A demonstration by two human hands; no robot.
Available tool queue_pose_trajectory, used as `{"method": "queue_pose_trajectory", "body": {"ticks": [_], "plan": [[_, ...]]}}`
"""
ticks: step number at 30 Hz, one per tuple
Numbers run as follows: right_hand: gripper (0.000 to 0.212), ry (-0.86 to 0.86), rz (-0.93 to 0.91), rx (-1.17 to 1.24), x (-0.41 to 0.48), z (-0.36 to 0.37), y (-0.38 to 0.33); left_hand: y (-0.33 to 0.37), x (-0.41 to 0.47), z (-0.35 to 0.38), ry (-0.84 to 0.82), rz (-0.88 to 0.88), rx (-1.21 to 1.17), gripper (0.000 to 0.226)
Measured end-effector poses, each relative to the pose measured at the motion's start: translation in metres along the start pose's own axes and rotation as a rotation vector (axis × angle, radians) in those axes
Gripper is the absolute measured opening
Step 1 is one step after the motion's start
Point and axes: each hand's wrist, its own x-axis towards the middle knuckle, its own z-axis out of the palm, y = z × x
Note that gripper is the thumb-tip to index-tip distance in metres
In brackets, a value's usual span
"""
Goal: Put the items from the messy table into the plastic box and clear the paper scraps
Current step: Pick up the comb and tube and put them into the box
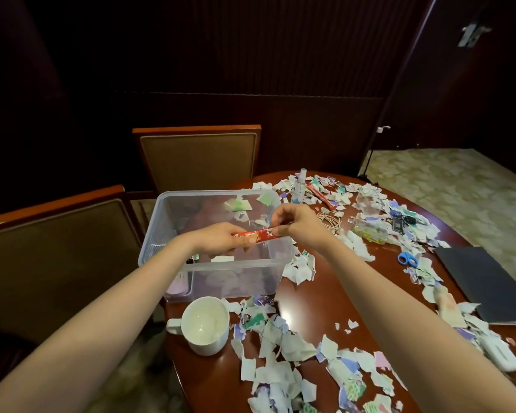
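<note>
The tabletop (310, 302), a dark glossy wood surface filling the lower right of the frame, is far from cleared: torn paper scraps (283, 347) lie across it from the far edge at centre right down to the bottom edge. By my reckoning the job is in its early part.

The plastic box (221, 275) stands at centre left on the near-left part of the tabletop. Through its clear walls a few pale scraps and small things show on the bottom, too blurred to name; it is mostly unfilled.

Still outside the box are a dark flat folder (486, 281) at the right edge, a white mug (206, 326) just in front of the box, a clear spray bottle (300, 186) at the far edge, a clear glass (368, 201), a coil of thin cord (329, 220), blue-handled scissors (407, 259), a second red sachet (322, 195) and some small dark items among the scraps.

Above the open box, the left hand (218, 238) and the right hand (298, 225) hold a red stick sachet (258, 235) level between them, fingers of each hand pinching one end. It looks about to be dropped in.

The sachet carries white lettering and a round emblem, too blurred to read. No other writing is legible.
</note>
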Motion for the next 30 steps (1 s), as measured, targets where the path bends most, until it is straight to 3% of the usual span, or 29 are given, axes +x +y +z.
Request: {"method": "queue_pose_trajectory", "body": {"ticks": [3, 8, 13, 15, 18, 23, 28, 30], "plan": [[0.015, 0.021, 0.011, -0.071, 0.009, 0.007, -0.003, -0.011, 0.007, -0.01, -0.017, -0.016, -0.024, 0.026], [0.042, -0.012, 0.172, -0.035, 0.034, 0.012, 0.004, -0.026, 0.017, -0.031, 0.041, -0.028, -0.027, 0.026], [0.015, 0.071, 0.269, 0.035, 0.063, 0.017, 0.005, -0.048, 0.036, -0.047, 0.023, -0.099, -0.058, 0.021], [0.01, 0.054, 0.29, 0.051, 0.075, 0.023, 0.004, -0.057, 0.044, -0.052, 0.093, -0.082, -0.109, 0.024], [0.02, 0.108, 0.349, 0.088, 0.093, 0.039, 0.011, -0.072, 0.056, -0.058, 0.269, -0.067, -0.143, 0.024], [0.028, 0.184, 0.565, 0.293, 0.123, 0.075, 0.034, -0.093, 0.076, -0.052, 0.374, -0.183, 0.022, 0.023], [0.023, 0.211, 0.759, 0.45, 0.147, 0.1, 0.048, -0.111, 0.091, -0.046, 0.294, -0.281, 0.296, 0.023], [0.035, 0.226, 0.806, 0.479, 0.154, 0.109, 0.055, -0.112, 0.096, -0.042, 0.247, -0.291, 0.45, 0.025]]}}
